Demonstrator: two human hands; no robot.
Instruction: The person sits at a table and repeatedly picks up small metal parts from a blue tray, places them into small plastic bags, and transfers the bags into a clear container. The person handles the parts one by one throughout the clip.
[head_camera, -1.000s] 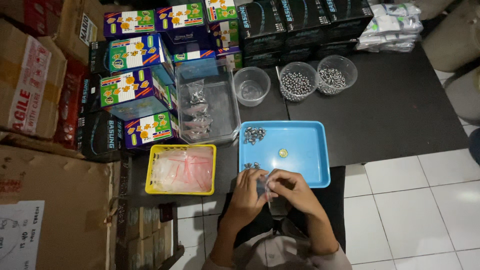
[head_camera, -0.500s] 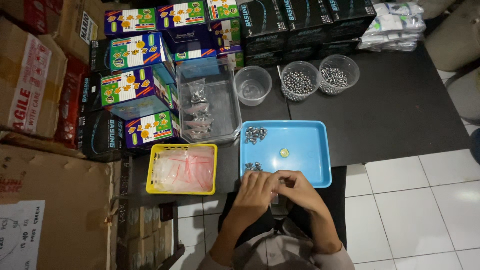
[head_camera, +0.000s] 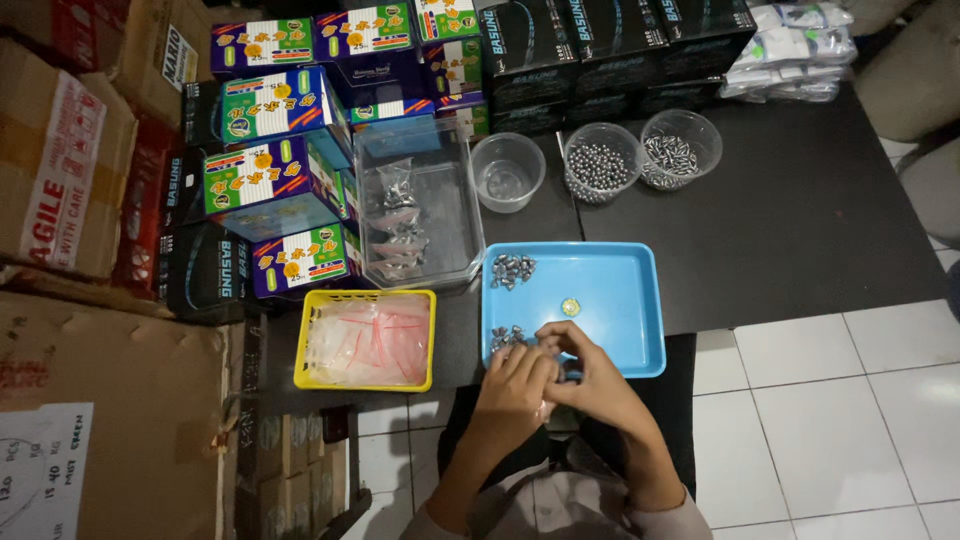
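Both hands meet over the near edge of the blue tray (head_camera: 620, 300): the left hand (head_camera: 515, 375) and right hand (head_camera: 590, 370) have their fingers bunched together around something small, too hidden to tell what, just beside a small heap of grey metal weights (head_camera: 505, 337) on the tray. Those weights look dense, hard and smooth, apt to roll or slip, so a fingertip pinch across the middle of one would suit. A second heap (head_camera: 512, 270) lies farther up the tray, and a yellow basket (head_camera: 365, 385) of soft clear bags sits to the left on the bench (head_camera: 780, 240).
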